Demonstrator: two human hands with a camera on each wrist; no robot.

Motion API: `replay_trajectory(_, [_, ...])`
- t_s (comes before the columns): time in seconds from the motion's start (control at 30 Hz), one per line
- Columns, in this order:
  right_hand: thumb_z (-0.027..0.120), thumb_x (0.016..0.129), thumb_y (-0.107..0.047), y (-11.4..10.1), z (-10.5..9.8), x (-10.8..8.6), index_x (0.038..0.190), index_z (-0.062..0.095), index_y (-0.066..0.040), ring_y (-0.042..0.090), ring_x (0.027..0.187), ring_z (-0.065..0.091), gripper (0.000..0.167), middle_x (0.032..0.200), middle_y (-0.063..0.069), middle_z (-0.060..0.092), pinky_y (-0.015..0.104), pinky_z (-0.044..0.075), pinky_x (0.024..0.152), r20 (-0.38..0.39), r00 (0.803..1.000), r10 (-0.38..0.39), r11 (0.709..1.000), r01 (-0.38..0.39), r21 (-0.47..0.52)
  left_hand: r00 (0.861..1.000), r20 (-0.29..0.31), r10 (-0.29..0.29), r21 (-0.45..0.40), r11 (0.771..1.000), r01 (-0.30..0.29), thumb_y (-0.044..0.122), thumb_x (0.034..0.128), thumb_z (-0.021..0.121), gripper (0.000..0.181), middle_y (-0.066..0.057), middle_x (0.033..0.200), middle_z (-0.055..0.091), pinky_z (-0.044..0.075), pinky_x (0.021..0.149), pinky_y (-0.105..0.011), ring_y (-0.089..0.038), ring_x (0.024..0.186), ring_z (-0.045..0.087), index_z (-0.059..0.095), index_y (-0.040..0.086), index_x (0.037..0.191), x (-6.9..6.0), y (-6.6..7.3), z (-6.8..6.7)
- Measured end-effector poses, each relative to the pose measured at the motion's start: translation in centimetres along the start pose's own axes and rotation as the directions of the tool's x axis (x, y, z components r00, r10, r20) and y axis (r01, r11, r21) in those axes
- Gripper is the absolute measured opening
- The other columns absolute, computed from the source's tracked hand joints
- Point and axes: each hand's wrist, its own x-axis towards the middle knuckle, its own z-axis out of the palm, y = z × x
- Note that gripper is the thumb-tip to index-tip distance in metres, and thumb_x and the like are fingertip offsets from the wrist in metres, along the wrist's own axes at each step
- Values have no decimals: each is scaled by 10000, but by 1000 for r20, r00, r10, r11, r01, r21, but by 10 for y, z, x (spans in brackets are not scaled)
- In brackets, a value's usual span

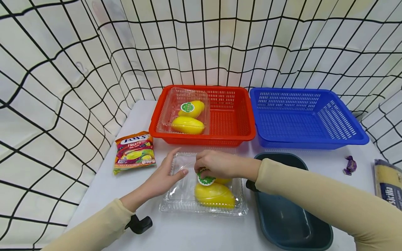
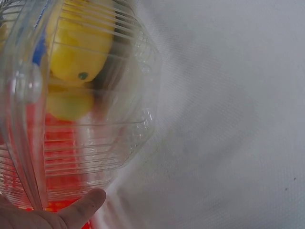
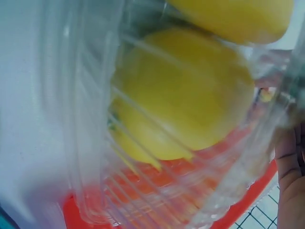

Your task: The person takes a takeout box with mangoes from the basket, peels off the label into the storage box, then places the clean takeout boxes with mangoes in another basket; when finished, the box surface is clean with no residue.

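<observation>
A clear plastic clamshell box [image 1: 185, 200] lies on the white table, with yellow mangoes [image 1: 215, 195] inside, also seen through its ribbed wall in both wrist views. My right hand [image 1: 216, 164] is over the box; its curled fingers and thumb pinch at a round green and white sticker [image 1: 206, 180], partly covering it. In the right wrist view only part of that hand [image 3: 291, 183] shows, outside the plastic. At the box's left side is my left hand [image 1: 163, 177], fingers extended and thumb apart. Its thumb [image 2: 86, 207] lies against the plastic in the left wrist view.
Behind the box, a red basket [image 1: 201, 139] holds a similar mango box [image 1: 188, 90]; a blue basket [image 1: 311, 143] stands beside it. A dark teal bin [image 1: 282, 223] lies under my right forearm. A candy bag [image 1: 135, 153], a purple wrapped sweet [image 1: 350, 165] and a pasta packet [image 1: 389, 184] flank these.
</observation>
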Motion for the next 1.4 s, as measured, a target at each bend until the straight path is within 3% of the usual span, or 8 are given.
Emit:
replay_trajectory(0.23, [766,923,-196,2,-1,2,1016,717,-146,104,939,592,117,979,-33,658,158,541,897,37,999,-8,999,7,36,1000,1,4,-9,1000,-4,373,995,644,850,-201,1693,162,294,1146,-738,-489,1550,177,99,196,1624,0,0,0])
replay_trajectory(0.53, [755,929,-128,6,-5,4,1034,736,-115,99,845,566,108,901,-44,669,171,518,796,63,996,66,971,-79,224,1000,-3,11,-13,1000,-11,362,997,643,832,-212,1686,172,290,1144,-744,-498,1545,186,113,200,1618,0,0,-1])
replay_trajectory(0.67, [756,929,-133,7,-6,6,954,734,-132,88,796,555,32,852,-52,665,163,507,751,74,994,79,969,-93,228,1000,-4,13,-17,1000,-13,356,997,644,830,-212,1685,174,294,1146,-740,-493,1544,192,116,202,1618,1,0,0])
replay_trajectory(0.8, [756,929,-143,7,-7,6,871,700,-167,82,762,549,85,809,-67,644,169,512,729,83,992,90,961,-109,256,1000,-3,13,-18,1000,-13,361,1000,640,821,-212,1684,175,296,1147,-738,-492,1541,200,118,209,1615,1,0,-1])
replay_trajectory(1.1, [761,922,-145,13,-7,4,840,718,-176,74,730,581,98,782,-78,673,183,556,730,64,989,135,914,-150,377,1000,-1,14,-21,1000,-14,381,1001,636,820,-210,1681,176,292,1147,-742,-497,1539,197,120,208,1613,-1,2,-1])
replay_trajectory(1.4, [755,928,-175,22,-14,-6,939,761,-125,96,753,598,52,816,-46,700,209,576,770,15,976,216,827,-192,529,1000,9,-17,-17,1000,18,390,1005,630,826,-202,1688,161,294,1148,-737,-492,1540,193,104,216,1619,-1,5,-2])
